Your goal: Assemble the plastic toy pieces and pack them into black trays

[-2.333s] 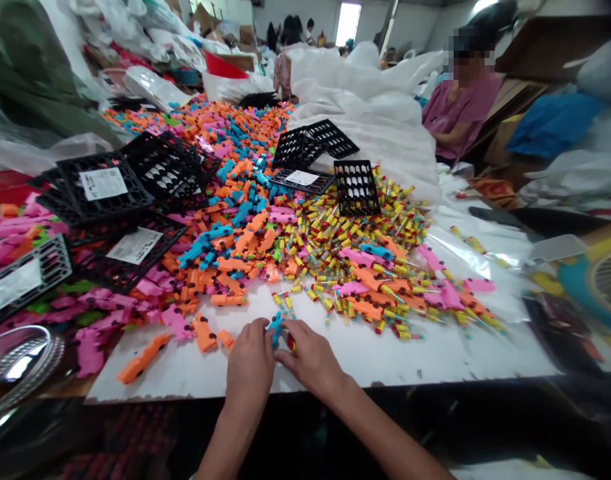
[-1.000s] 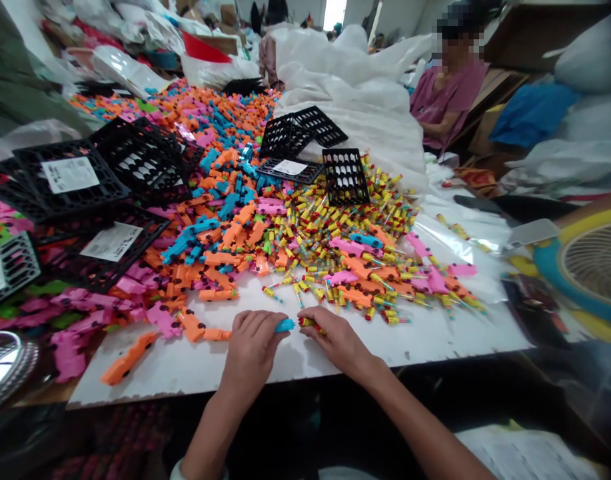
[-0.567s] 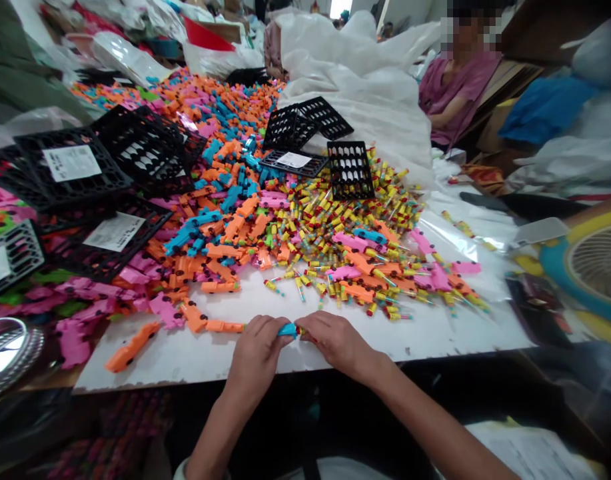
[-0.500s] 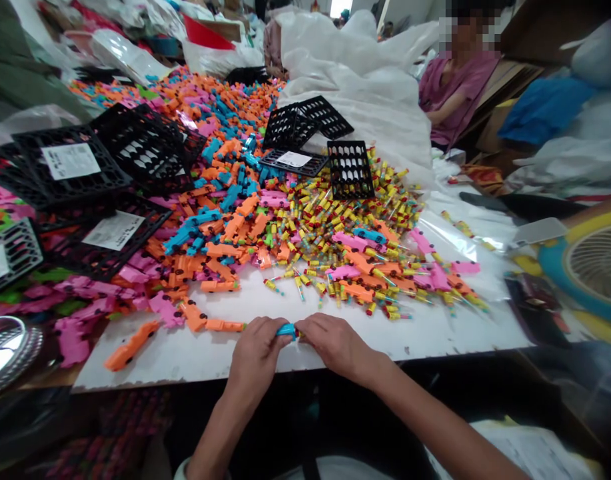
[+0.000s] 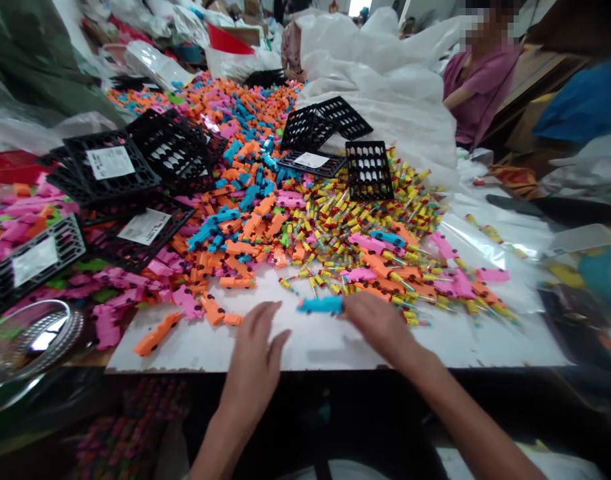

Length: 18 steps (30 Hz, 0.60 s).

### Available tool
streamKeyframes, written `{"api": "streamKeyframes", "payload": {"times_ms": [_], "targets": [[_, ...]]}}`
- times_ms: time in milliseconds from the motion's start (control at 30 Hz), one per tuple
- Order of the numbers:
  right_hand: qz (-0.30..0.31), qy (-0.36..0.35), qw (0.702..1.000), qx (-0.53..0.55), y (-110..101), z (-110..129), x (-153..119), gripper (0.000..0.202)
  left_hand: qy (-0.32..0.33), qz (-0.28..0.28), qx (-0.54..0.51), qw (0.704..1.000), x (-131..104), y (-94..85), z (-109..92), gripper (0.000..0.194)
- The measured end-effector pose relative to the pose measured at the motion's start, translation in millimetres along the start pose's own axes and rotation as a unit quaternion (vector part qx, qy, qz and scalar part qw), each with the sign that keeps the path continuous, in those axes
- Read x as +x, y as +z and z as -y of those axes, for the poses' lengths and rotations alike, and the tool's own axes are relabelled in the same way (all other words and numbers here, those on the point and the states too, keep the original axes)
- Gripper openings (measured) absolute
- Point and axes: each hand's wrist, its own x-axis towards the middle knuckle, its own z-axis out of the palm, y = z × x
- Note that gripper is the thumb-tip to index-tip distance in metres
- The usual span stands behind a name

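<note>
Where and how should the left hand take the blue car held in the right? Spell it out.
Probably pinch the blue car by its free end, coming from the left: the right hand covers the other end, and the slim body sticks out roughly level toward the left hand.

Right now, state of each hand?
Left hand: open, thumb and fingers apart, no held object visible.
Right hand: closed on one end of a blue toy car.
</note>
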Motion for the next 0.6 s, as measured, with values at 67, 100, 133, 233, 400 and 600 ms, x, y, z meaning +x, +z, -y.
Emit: {"api": "streamKeyframes", "payload": {"times_ms": [67, 100, 133, 233, 400, 600], "targets": [[-0.116, 0.092, 0.986, -0.073, -17.3, -19.8, 10.2, 0.027, -0.063, -0.093, 0.068, 0.991, 1.7, -16.2, 11.2, 0.036], [-0.164, 0.132, 0.972, -0.101, -21.9, -24.4, 16.2, 0.029, -0.08, -0.119, 0.109, 0.984, 2.5, -22.9, 16.8, 0.036], [-0.19, 0.158, 0.963, -0.109, -22.5, -24.5, 22.8, 0.029, -0.086, -0.129, 0.15, 0.977, 3.3, -27.8, 21.4, 0.037], [-0.13, 0.166, 0.977, -0.019, 2.7, -0.5, 47.1, 0.028, -0.131, -0.092, 0.25, 0.955, 7.4, -30.9, 24.9, 0.04], [0.071, 0.166, 0.983, 0.025, 78.8, 54.1, 92.0, 0.017, -0.305, 0.029, 0.342, 0.888, 20.6, -15.9, 9.1, 0.06], [0.102, 0.13, 0.986, 0.035, 92.7, 59.5, 79.6, 0.011, -0.167, 0.054, 0.232, 0.957, 16.9, -13.1, 24.5, 0.026]]}}
